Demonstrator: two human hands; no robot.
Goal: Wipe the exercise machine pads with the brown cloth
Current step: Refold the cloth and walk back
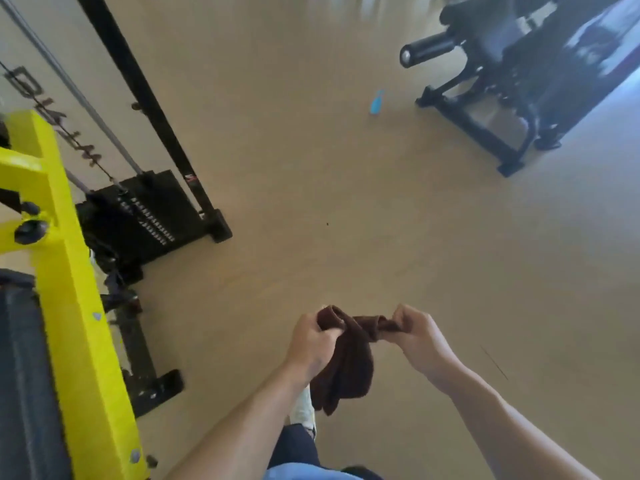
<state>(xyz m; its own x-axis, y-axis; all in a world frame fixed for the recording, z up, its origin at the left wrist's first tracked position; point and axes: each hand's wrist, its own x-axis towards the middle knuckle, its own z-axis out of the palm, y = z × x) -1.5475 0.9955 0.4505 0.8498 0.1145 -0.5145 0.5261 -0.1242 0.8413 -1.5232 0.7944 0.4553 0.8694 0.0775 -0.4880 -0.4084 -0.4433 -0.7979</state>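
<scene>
Low in the view, toward six o'clock, the person's left hand (311,344) and right hand (417,337) each clench one end of the brown cloth (349,362), which hangs between them above the tan floor (311,168). A yellow machine frame (69,289) with a dark pad (24,375) stands at nine o'clock. A blue spray bottle (376,102) stands at one o'clock, near a black machine (502,74).

We are seeing a matt, napped brown cloth (349,358), a glossy painted yellow frame (69,289), and a smooth matt floor (311,168).
</scene>
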